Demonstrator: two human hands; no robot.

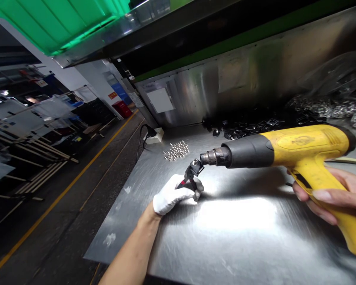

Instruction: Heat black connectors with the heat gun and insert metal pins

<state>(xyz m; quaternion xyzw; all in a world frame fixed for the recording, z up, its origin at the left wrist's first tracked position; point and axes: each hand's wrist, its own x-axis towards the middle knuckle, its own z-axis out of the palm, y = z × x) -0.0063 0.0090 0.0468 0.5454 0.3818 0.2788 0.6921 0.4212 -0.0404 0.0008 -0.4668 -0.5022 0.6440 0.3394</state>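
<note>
In a white glove, my left hand point(178, 193) is closed round the handles of pliers point(188, 175). The pliers' jaws grip a small black part point(197, 168) with a silver metal piece point(195, 162) on its top. My bare right hand point(329, 194) is wrapped round the grip of a yellow heat gun point(305, 146). The gun's metal nozzle point(215, 156) points left, close to the black part and its metal piece. Behind the pliers, several small silver fittings point(177, 150) lie in a group on the metal table point(225, 245).
Black parts point(255, 128) are heaped along the table's back. At the back right lie clear plastic bags point(332, 91) with shiny pieces. A power strip point(154, 135) with a black plug stands at the left edge. A green bin point(62, 23) sits on the shelf above.
</note>
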